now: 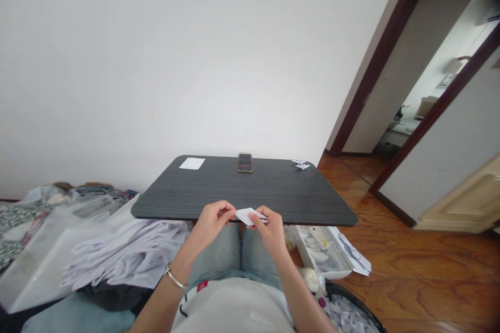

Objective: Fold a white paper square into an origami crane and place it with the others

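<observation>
A small white piece of folded paper (245, 215), shaped like a kite, is held up at the near edge of the dark table (234, 192). My right hand (269, 226) grips its right part between thumb and fingers. At its left tip, the thumb and fingers of my left hand (214, 219) are pinched on the paper. On the far right of the table lie folded paper cranes (301, 165). A flat white sheet of paper (192, 163) rests at the far left.
A phone (245, 163) lies at the table's back edge near the wall. Left of my legs are piled white cloth (133, 255) and plastic bags (58, 239). To the right stand an open white box (324, 255) and a dark-rimmed container (371, 309) of paper pieces.
</observation>
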